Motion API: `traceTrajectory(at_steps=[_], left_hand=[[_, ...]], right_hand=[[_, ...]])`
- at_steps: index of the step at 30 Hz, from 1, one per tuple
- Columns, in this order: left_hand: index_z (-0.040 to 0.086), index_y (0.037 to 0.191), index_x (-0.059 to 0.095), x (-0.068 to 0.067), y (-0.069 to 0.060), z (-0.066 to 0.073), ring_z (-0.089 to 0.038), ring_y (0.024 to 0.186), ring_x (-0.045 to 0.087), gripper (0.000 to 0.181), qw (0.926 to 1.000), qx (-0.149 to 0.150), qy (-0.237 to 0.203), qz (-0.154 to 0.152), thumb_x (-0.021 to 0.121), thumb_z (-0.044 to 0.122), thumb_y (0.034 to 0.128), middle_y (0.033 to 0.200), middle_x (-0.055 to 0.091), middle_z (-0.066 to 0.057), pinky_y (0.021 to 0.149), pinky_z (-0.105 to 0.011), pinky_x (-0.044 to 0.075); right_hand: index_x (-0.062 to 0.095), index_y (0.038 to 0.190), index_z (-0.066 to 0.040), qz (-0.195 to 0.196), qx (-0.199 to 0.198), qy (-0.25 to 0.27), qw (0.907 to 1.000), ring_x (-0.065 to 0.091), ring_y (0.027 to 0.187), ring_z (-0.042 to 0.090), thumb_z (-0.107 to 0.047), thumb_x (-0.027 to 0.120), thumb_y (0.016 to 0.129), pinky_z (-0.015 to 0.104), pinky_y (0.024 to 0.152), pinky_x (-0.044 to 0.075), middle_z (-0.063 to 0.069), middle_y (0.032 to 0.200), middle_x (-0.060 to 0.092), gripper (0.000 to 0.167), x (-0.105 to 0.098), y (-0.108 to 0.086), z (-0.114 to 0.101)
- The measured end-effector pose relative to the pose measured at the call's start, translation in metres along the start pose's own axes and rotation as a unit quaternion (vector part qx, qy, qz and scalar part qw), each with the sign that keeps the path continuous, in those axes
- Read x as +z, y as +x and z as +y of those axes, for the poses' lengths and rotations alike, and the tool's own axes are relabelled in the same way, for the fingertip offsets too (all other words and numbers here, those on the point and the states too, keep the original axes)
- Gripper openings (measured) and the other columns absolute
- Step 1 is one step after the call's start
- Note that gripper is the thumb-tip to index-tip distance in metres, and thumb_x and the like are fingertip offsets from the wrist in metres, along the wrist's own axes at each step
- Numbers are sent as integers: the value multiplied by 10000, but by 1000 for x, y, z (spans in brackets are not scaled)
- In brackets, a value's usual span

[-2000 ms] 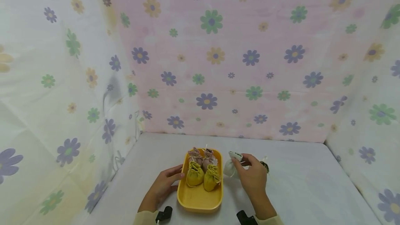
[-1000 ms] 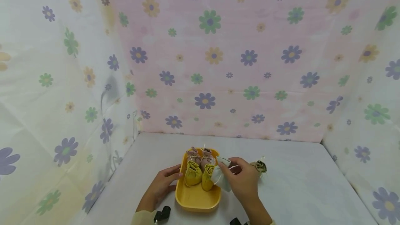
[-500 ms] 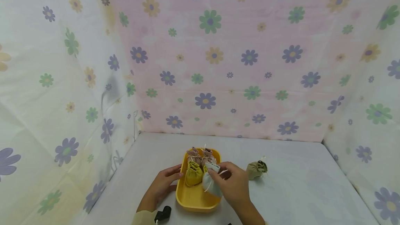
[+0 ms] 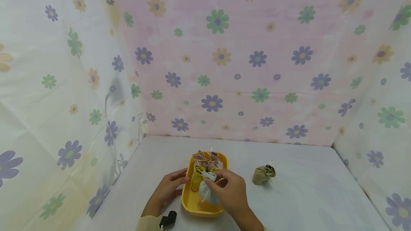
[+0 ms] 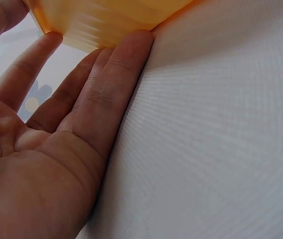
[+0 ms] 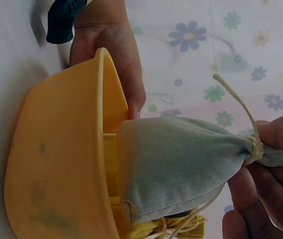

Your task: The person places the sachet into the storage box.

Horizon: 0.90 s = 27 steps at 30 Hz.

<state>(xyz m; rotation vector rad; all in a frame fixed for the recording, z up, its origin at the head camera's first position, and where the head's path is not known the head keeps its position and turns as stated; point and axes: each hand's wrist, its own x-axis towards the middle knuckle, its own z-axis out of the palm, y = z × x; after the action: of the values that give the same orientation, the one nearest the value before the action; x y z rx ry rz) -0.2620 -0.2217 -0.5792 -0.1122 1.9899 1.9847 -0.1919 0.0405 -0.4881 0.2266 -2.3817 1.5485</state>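
A yellow plastic tray stands on the table, with two mauve drawstring pouches at its far end and yellow drawstring pouches in front of them. My right hand pinches the gathered neck of a pale grey-green drawstring pouch over the tray's near part; its base is level with the rim in the right wrist view. The right yellow pouch is mostly hidden behind it. At the tray's left side, my left hand rests its fingertips against the outer wall, with fingers fairly straight.
An olive drawstring pouch lies tilted on the white table, right of the tray. Flower-printed cloth encloses the back and both sides. A black device is at my left wrist.
My right hand has carried the pale pouch leftward from beside the tray to above its near part, uncovering the olive pouch. My left hand has stayed at the tray's side.
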Motion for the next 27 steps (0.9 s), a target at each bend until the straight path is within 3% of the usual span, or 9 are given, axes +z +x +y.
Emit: traceTrajectory(at_steps=[9,27], left_hand=[[168,1504,563,-2,-1,0,-311,1370,573,728,10000,8,-33,-23,815,432,874,1566,511,-155,947,-442,616],[157,1513,549,-2,0,-3,-304,1361,577,715,9999,64,-18,-76,802,415,896,1560,516,-163,952,-448,614]], right_hand=[[791,923,-214,-328,-129,-269,9990,653,680,14,-443,874,815,166,620,573,-127,805,727,266,14,0,-2],[805,908,-230,-930,149,-447,9945,646,693,-1,-435,862,833,137,618,561,-149,808,742,225,32,1,1]])
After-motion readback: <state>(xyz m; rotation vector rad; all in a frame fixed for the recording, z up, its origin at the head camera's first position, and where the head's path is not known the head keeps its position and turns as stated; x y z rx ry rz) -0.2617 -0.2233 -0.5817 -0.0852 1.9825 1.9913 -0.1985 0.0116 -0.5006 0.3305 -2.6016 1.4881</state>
